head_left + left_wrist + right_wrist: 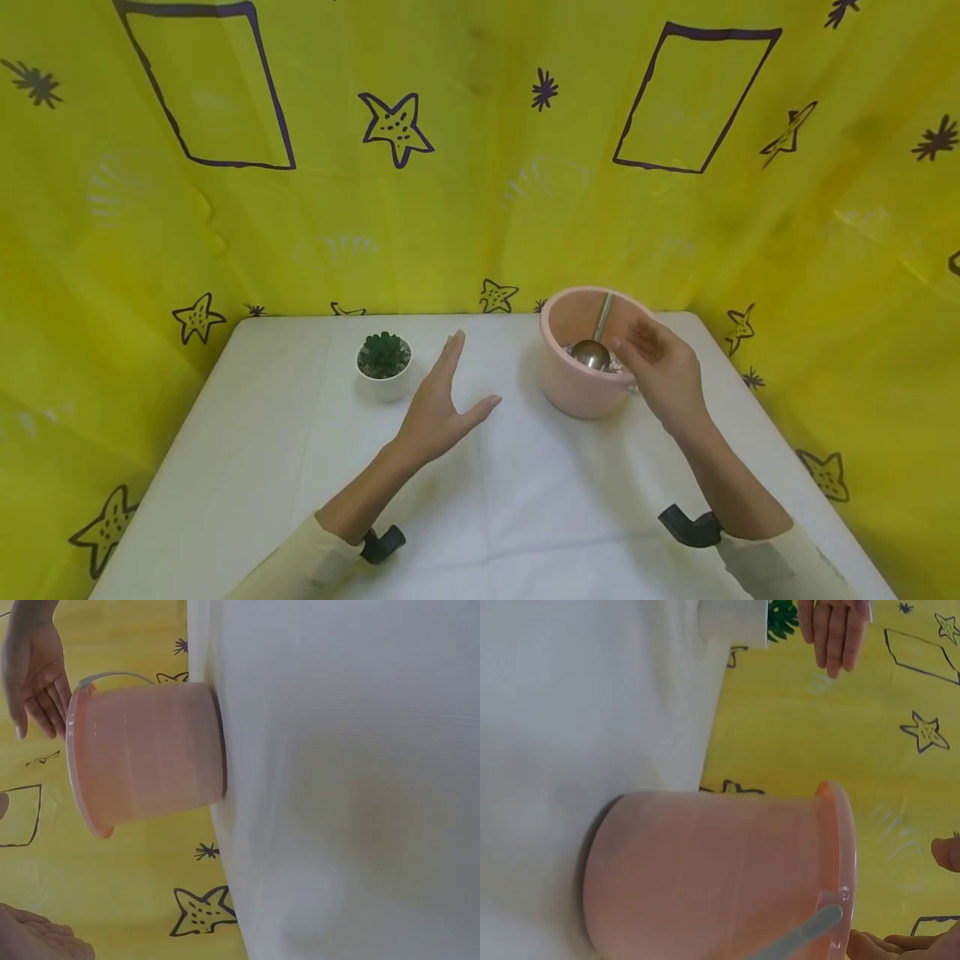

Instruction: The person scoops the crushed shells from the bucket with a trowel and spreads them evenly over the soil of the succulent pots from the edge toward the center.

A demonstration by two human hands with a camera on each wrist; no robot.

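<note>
A pink bucket point(581, 387) stands upright on the white table, right of the middle. Inside it a metal ladle point(592, 354) leans with its handle against the far wall, its bowl on pale bits that are too small to make out. My right hand point(667, 371) hovers at the bucket's right rim with its fingers extended and nothing in them; whether it touches the rim I cannot tell. Over the table's middle my left hand point(438, 412) is held up, thumb spread from straight fingers, holding nothing. Nearest to it is a small potted succulent point(384, 385) in a white pot.
The white table point(315, 500) ends at a yellow curtain point(450, 217) with drawn stars and frames, which also hangs along both sides. A pale handle point(799, 934) hangs down the bucket's side in the right wrist view. Black wrist mounts sit on both forearms.
</note>
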